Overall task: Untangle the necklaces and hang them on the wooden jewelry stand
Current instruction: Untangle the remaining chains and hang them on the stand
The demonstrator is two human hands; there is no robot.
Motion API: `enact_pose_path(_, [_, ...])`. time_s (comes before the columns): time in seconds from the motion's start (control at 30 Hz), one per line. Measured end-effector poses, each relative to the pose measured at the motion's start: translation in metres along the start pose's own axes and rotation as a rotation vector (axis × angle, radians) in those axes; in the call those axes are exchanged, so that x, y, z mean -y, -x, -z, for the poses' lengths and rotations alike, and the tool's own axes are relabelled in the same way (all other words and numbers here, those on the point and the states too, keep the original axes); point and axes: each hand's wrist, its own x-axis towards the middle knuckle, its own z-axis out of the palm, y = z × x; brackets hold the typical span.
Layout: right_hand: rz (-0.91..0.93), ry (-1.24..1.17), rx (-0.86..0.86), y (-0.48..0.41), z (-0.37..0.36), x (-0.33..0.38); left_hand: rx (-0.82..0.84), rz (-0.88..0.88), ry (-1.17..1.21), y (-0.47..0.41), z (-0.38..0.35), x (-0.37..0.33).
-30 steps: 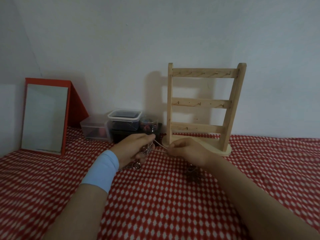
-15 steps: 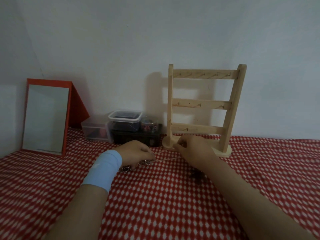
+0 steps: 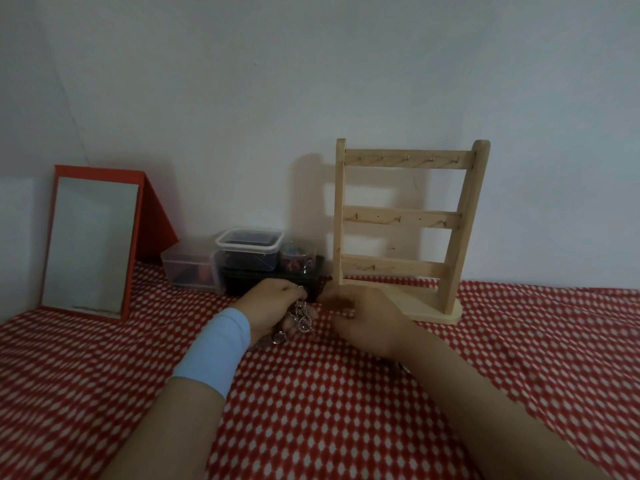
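A tangle of silver necklaces (image 3: 302,317) hangs bunched in my left hand (image 3: 273,306), whose fingers curl round it just above the red checked cloth (image 3: 311,410). My right hand (image 3: 367,323) is blurred, close to the right of the tangle with its fingertips pointing at it. I cannot tell whether it pinches a chain. A small dark piece (image 3: 398,370) lies on the cloth, partly hidden under my right wrist. The wooden jewelry stand (image 3: 401,218) is upright behind my right hand, with three rails of small hooks, all bare.
A red-framed mirror (image 3: 90,244) leans at the left. Plastic containers (image 3: 247,247), a clear box (image 3: 188,268), a small jar (image 3: 298,256) and a black box (image 3: 270,285) sit against the wall behind my left hand.
My right hand has come back left and down from beside the stand towards my left hand. The chain that was stretched between the hands no longer shows. The tangle is bunched at my left fingers.
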Motion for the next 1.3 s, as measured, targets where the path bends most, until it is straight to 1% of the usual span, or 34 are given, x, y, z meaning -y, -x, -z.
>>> enact_pose_path(0.07, [-0.077,-0.349,0.059,0.0,-0.009,0.004,0.023,-0.01,0.158,0.004,-0.006,-0.004])
enact_pose_path(0.1, [-0.096,-0.481,0.081,0.0,-0.012,0.007,0.033,-0.024,0.207,0.006,-0.008,-0.007])
enact_pose_path(0.17, [-0.112,-0.664,0.113,0.001,-0.013,0.01,0.047,-0.048,0.25,0.008,-0.01,-0.01])
enact_pose_path(0.23, [-0.144,-0.766,0.091,0.002,-0.01,0.012,0.06,-0.062,0.242,0.008,-0.009,-0.01])
enact_pose_path(0.27, [-0.157,-0.719,0.066,0.0,-0.009,0.01,0.058,-0.069,0.211,0.007,-0.008,-0.01])
enact_pose_path(0.37, [-0.155,-0.286,0.004,-0.002,-0.006,0.001,0.036,-0.086,0.023,0.006,-0.003,-0.008])
enact_pose_path(0.4, [-0.127,-0.217,-0.009,-0.003,-0.006,-0.001,0.032,-0.089,-0.042,0.006,-0.001,-0.008])
enact_pose_path(0.47, [-0.076,-0.172,-0.015,-0.003,-0.005,-0.004,0.035,-0.083,-0.19,0.007,0.001,-0.009])
enact_pose_path(0.57, [-0.074,-0.17,-0.004,-0.003,-0.004,-0.004,0.006,-0.025,-0.376,0.008,0.003,-0.006])
enact_pose_path(0.63, [-0.087,-0.151,-0.016,-0.003,-0.002,-0.002,-0.043,-0.014,-0.42,0.007,0.003,-0.005])
enact_pose_path(0.77, [-0.093,-0.123,-0.025,0.001,0.001,0.003,-0.051,-0.104,-0.386,0.008,0.001,-0.006])
enact_pose_path(0.83, [-0.061,-0.189,-0.092,0.0,0.002,0.002,-0.016,-0.147,-0.359,0.008,-0.001,-0.006])
enact_pose_path(0.9, [-0.059,-0.325,-0.124,0.0,0.002,0.0,0.027,-0.181,-0.378,0.009,-0.001,-0.007])
enact_pose_path(1.1, [-0.267,-0.663,-0.106,0.002,0.008,-0.004,0.061,-0.261,-0.401,0.015,-0.001,-0.01])
enact_pose_path(1.2, [-0.365,-0.67,-0.122,0.003,0.01,-0.002,0.043,-0.306,-0.446,0.013,-0.004,-0.009])
enact_pose_path(1.3, [-0.382,-0.625,-0.133,0.002,0.009,0.002,0.01,-0.357,-0.509,0.011,-0.006,-0.008])
